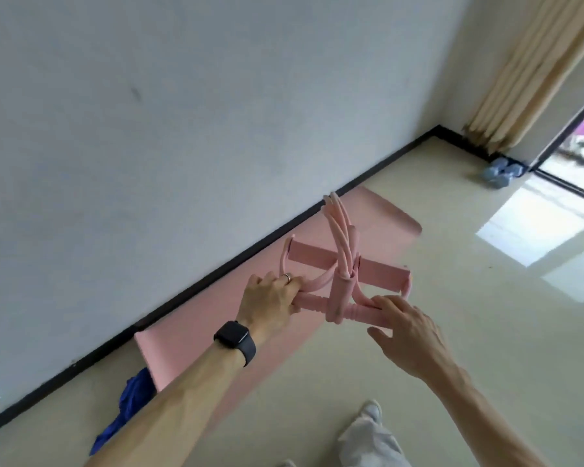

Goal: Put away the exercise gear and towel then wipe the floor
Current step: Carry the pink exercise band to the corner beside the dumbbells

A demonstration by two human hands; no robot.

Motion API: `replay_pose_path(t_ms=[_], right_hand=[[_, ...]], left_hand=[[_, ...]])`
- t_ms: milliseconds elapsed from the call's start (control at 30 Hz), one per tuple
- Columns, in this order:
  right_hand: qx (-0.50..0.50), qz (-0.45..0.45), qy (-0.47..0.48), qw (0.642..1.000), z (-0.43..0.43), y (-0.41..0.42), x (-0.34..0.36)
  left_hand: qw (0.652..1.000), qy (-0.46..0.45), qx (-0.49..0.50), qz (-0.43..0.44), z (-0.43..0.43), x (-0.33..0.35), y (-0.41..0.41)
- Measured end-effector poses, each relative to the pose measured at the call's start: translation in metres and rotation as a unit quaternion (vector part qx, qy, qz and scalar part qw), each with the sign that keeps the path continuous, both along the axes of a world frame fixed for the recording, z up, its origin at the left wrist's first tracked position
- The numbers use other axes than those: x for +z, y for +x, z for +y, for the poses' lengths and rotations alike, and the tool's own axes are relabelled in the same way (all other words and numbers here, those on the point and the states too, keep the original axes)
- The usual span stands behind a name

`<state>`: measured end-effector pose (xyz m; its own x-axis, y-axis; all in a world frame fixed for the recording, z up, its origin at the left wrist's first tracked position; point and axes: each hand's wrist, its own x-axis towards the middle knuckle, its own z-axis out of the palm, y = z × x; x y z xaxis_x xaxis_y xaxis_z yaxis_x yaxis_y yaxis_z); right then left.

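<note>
Pink resistance puller (338, 298) hung over mat (189, 348); left hand (270, 298) clamped its handle end, right hand (408, 328) touched other end, grip unclear; blue towel (132, 409) lay by mat.
</note>
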<state>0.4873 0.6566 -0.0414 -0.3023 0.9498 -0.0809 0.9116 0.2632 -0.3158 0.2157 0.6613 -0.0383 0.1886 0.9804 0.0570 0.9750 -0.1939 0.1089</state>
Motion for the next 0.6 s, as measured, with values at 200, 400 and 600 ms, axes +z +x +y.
replay_pose_path(t_ms=[200, 400, 600], right_hand=[[-0.114, 0.031, 0.094, 0.989, 0.042, 0.096, 0.032], [-0.186, 0.000, 0.188, 0.964, 0.122, 0.212, 0.050], [-0.215, -0.017, 0.233, 0.948, 0.210, 0.328, 0.071]], left_hand=[[0.989, 0.064, -0.125, 0.036, 0.094, 0.044, 0.096], [0.977, 0.119, -0.178, 0.023, 0.206, 0.080, 0.222], [0.967, 0.151, -0.205, 0.014, 0.304, 0.103, 0.343]])
